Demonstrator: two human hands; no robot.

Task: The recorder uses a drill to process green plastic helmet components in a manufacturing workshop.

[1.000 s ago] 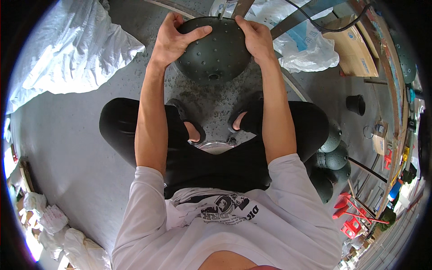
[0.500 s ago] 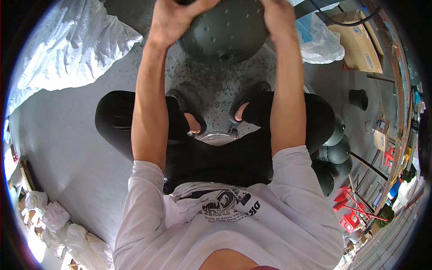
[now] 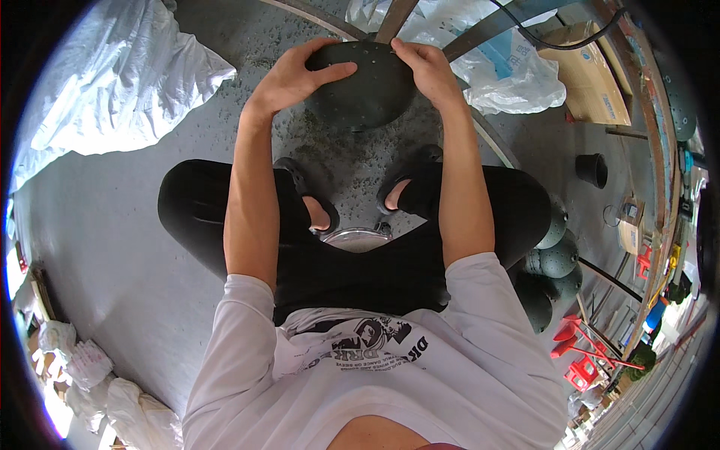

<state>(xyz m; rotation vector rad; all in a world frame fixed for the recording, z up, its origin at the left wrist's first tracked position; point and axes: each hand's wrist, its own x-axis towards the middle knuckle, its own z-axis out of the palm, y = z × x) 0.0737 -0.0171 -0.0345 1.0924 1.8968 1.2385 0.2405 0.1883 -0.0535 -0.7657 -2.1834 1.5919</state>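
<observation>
We have lowered the dark grey studded dome-shaped shell [image 3: 369, 84] slightly; our left hand [image 3: 294, 75] and right hand [image 3: 427, 69] clamp its opposite rims, equally near.

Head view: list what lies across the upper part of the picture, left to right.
White plastic sheeting → left hand → dark dimpled dome → right hand → clear plastic bag → cardboard box.

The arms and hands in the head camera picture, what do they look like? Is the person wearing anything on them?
Both forearms are bare. White sleeves with a dark printed chest design end above the elbows. The left hand and right hand wear no gloves; no rings, watch or bands show.
</observation>
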